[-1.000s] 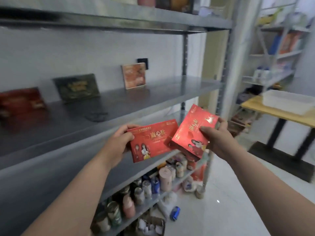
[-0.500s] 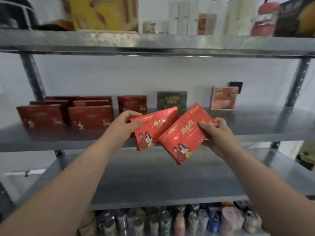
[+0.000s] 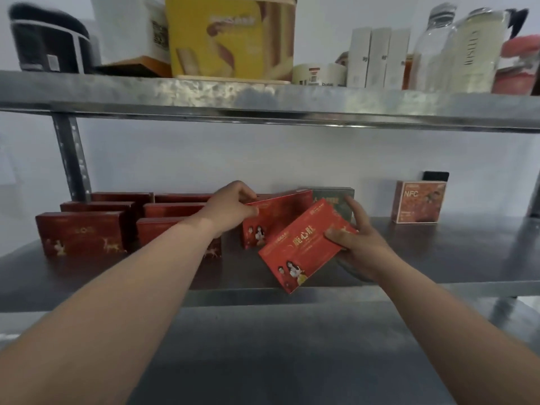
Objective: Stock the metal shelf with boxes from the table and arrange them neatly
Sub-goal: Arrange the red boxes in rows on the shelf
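My left hand [image 3: 230,204] grips the top left corner of a bright red box [image 3: 277,217], which stands on its edge on the middle metal shelf [image 3: 438,258], right of several dark red boxes [image 3: 80,233]. My right hand [image 3: 355,244] holds a second bright red box [image 3: 304,245], tilted, above the shelf's front edge. A dark green box [image 3: 333,197] stands behind both, partly hidden.
An orange NFC box [image 3: 419,201] stands at the shelf's right. The upper shelf [image 3: 263,97] carries a yellow box, white cartons and bottles close overhead. A lower shelf [image 3: 277,346] juts out below my forearms. A shelf post [image 3: 71,159] rises at the left.
Both hands have moved forward onto the middle shelf. The left box has gone from mid-air to standing on the shelf beside the dark red boxes. The right box stays tilted in hand.
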The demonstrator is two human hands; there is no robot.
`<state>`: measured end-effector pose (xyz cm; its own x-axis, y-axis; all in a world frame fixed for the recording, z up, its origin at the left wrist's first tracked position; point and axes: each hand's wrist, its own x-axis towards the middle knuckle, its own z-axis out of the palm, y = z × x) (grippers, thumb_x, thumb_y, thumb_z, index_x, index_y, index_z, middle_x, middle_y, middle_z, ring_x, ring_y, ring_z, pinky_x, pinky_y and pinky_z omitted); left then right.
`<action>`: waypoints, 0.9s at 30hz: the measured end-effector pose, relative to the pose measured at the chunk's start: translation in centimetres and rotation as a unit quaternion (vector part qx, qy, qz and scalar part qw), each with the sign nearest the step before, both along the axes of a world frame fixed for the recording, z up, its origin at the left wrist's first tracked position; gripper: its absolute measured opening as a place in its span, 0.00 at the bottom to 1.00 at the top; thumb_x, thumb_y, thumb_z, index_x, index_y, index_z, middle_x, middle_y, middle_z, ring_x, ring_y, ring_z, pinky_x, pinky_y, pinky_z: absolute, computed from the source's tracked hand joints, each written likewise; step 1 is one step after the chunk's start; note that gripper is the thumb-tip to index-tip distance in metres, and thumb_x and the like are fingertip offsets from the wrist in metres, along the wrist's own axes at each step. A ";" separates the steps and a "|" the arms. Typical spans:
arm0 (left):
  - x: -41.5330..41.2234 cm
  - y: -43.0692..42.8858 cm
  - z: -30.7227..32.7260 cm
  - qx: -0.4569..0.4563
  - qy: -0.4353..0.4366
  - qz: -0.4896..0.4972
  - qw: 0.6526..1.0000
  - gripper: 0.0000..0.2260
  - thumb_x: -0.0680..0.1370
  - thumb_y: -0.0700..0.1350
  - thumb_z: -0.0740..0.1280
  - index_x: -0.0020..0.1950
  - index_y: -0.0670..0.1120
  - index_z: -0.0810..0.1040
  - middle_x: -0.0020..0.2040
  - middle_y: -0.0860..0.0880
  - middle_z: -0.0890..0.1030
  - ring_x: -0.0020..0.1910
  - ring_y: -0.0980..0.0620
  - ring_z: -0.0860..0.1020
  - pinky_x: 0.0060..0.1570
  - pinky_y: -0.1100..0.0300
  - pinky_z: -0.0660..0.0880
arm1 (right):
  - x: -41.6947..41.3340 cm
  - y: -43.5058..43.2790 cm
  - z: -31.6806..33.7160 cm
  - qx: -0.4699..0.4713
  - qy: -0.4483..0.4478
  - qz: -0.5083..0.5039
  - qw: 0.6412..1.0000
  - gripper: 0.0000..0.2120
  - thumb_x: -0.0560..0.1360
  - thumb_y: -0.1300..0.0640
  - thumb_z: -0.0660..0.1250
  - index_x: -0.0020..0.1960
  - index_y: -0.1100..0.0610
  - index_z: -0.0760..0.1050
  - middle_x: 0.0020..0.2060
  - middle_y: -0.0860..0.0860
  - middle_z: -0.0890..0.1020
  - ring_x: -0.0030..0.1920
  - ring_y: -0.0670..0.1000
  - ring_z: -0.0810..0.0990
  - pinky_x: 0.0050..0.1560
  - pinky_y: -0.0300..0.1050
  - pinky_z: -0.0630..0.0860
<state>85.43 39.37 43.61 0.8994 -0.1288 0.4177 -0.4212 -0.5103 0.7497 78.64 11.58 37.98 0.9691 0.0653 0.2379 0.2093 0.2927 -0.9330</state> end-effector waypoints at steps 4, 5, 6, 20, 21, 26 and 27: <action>3.3 -0.2 0.8 0.104 0.006 0.018 0.994 0.15 0.72 0.43 0.75 0.57 0.51 0.77 0.57 0.51 0.80 0.54 0.53 0.78 0.55 0.56 0.76 | 1.1 0.6 0.3 -0.070 -0.013 -0.002 0.997 0.41 0.73 0.66 0.73 0.74 0.33 0.63 0.62 0.60 0.78 0.54 0.59 0.84 0.43 0.49 0.82; 4.1 -0.2 1.0 0.120 0.010 0.017 0.993 0.17 0.72 0.43 0.75 0.59 0.51 0.77 0.58 0.51 0.80 0.55 0.52 0.78 0.55 0.56 0.76 | 1.4 0.5 0.5 -0.112 -0.020 -0.017 0.993 0.40 0.74 0.64 0.74 0.74 0.33 0.62 0.61 0.58 0.79 0.53 0.57 0.84 0.41 0.44 0.82; 4.8 -0.3 1.3 0.139 0.012 0.018 0.990 0.18 0.73 0.43 0.74 0.61 0.51 0.76 0.59 0.51 0.80 0.55 0.52 0.77 0.53 0.57 0.75 | 1.7 0.3 0.7 -0.149 -0.031 -0.027 0.988 0.40 0.74 0.62 0.74 0.75 0.33 0.61 0.60 0.57 0.80 0.52 0.55 0.85 0.42 0.42 0.82; 10.4 -1.5 1.3 0.471 0.044 0.105 0.875 0.20 0.75 0.40 0.68 0.68 0.48 0.75 0.65 0.47 0.76 0.61 0.48 0.75 0.52 0.60 0.73 | 11.3 -1.8 2.2 -0.352 -0.128 0.072 0.924 0.48 0.64 0.53 0.83 0.72 0.27 0.59 0.66 0.49 0.76 0.61 0.50 0.81 0.59 0.52 0.80; 10.6 -1.6 1.3 0.481 0.046 0.107 0.869 0.20 0.76 0.40 0.68 0.68 0.48 0.74 0.65 0.47 0.76 0.60 0.48 0.75 0.50 0.60 0.72 | 11.5 -1.9 2.3 -0.390 -0.145 0.071 0.907 0.47 0.64 0.52 0.83 0.71 0.29 0.61 0.66 0.47 0.75 0.61 0.47 0.80 0.60 0.50 0.80; 11.7 -1.7 1.3 0.503 0.034 0.119 0.855 0.16 0.76 0.38 0.66 0.63 0.48 0.75 0.59 0.48 0.77 0.49 0.51 0.72 0.43 0.61 0.67 | 12.0 -1.0 1.8 -0.505 -0.150 0.058 0.848 0.32 0.65 0.49 0.82 0.62 0.41 0.68 0.51 0.44 0.82 0.47 0.39 0.83 0.44 0.36 0.81; 11.9 -1.7 1.3 0.505 0.028 0.120 0.854 0.16 0.75 0.38 0.66 0.62 0.48 0.75 0.58 0.48 0.77 0.49 0.50 0.72 0.42 0.61 0.67 | 12.3 -0.7 1.7 -0.523 -0.153 0.050 0.837 0.31 0.65 0.47 0.82 0.62 0.44 0.68 0.50 0.44 0.82 0.46 0.40 0.83 0.44 0.37 0.81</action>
<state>97.34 37.72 44.94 0.9655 -0.2068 0.1582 -0.1911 -0.9755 -0.1093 90.89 10.90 39.64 0.8501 0.4707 0.2361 0.5092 -0.6204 -0.5965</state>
